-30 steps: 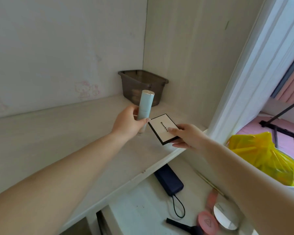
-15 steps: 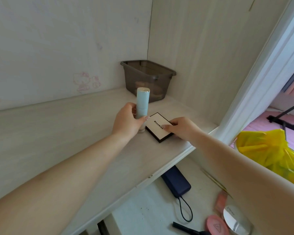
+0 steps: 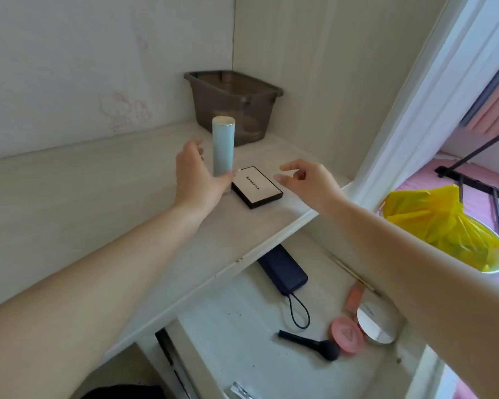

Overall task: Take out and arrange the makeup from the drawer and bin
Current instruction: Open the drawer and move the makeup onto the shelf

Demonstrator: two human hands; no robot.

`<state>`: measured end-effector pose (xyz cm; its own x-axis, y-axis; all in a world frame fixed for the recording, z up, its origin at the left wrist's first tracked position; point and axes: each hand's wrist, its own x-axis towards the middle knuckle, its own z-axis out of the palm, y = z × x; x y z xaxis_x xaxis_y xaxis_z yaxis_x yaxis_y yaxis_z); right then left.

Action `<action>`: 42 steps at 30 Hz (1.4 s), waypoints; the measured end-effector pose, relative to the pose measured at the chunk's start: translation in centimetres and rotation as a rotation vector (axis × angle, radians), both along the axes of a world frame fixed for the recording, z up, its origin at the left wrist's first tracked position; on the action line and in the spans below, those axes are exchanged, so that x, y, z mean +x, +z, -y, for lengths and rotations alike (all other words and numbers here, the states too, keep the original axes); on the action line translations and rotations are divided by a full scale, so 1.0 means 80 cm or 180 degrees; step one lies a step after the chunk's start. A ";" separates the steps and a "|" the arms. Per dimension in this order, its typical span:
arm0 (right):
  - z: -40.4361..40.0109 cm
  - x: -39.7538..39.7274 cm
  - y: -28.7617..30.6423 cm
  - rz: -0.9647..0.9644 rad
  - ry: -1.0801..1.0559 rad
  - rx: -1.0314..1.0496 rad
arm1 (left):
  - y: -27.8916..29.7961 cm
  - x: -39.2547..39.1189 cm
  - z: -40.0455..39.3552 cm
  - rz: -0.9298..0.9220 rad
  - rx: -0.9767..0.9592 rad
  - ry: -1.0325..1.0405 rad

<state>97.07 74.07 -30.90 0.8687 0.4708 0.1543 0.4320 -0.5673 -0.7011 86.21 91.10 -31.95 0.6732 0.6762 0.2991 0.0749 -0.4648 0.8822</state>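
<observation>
Left hand [image 3: 198, 180] is spreading loose beside upright tube [image 3: 223, 149], thumb maybe touching; palette [image 3: 256, 186] is lying flat just right on shelf [image 3: 98, 203]; right hand [image 3: 308, 182] is hovering open, holding nothing; a stray knock w/ the thumb could be toppling tube.

Head view, angled down, near desktop [image 3: 69, 197]

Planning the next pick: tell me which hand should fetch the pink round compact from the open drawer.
Right, probably. The right hand hovers open beside the palette, on the same side as the pink round compact in the drawer. The left hand is open at the blue tube, farther over.
</observation>
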 end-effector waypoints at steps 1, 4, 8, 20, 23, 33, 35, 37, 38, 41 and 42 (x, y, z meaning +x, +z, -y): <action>0.014 -0.004 0.004 0.0098 0.0050 0.0149 | 0.004 -0.007 0.002 0.0319 0.0086 0.0091; 0.068 -0.022 0.004 0.0246 0.0373 0.0227 | 0.012 -0.030 0.022 0.1155 0.0519 0.0154; 0.135 -0.041 -0.024 0.0197 0.0628 -0.0582 | 0.009 -0.057 0.091 0.1500 0.1052 -0.0746; 0.156 -0.053 -0.143 0.0212 0.2170 -0.4625 | -0.161 -0.030 0.214 -0.2531 0.3520 -0.3444; 0.150 -0.058 -0.154 0.0260 0.2338 -0.4642 | -0.173 -0.031 0.226 -0.2741 0.3821 -0.3473; 0.154 -0.056 -0.156 0.0146 0.2233 -0.4640 | -0.177 -0.032 0.228 -0.2958 0.3622 -0.3367; 0.156 -0.056 -0.157 0.0122 0.2215 -0.4572 | -0.174 -0.031 0.223 -0.2911 0.3326 -0.3322; 0.158 -0.056 -0.157 0.0121 0.2167 -0.4523 | -0.169 -0.031 0.218 -0.2828 0.2991 -0.3224; 0.159 -0.057 -0.157 0.0112 0.2128 -0.4526 | -0.168 -0.031 0.215 -0.2801 0.2827 -0.3162; 0.163 -0.062 -0.157 0.0044 0.1975 -0.4499 | -0.167 -0.032 0.207 -0.2779 0.2422 -0.2959; 0.164 -0.064 -0.158 -0.0005 0.1916 -0.4500 | -0.167 -0.032 0.205 -0.2780 0.2294 -0.2899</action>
